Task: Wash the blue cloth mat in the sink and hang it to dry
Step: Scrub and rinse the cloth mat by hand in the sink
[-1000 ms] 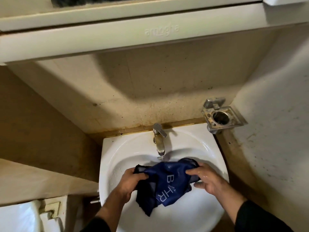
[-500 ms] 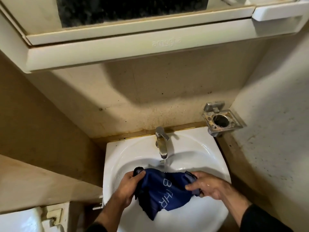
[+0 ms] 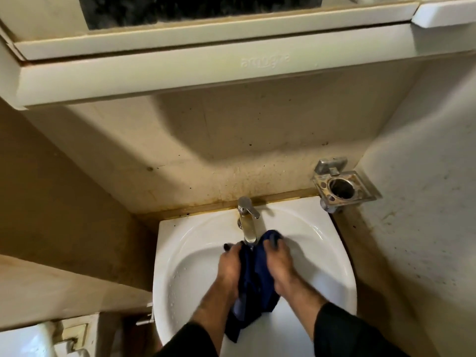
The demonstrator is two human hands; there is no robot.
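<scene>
Mat [image 3: 258, 279] bunched between both hands under tap [image 3: 247, 222].

Count: one blue cloth mat [image 3: 257, 276]; two hands, left hand [image 3: 230, 269], right hand [image 3: 279, 266]; one sink [image 3: 322, 253]; one tap [image 3: 247, 222]; one metal holder [image 3: 343, 188], far right

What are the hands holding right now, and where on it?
Both the left hand and right hand grip the bunched blue cloth mat by its sides under the faucet.
</scene>
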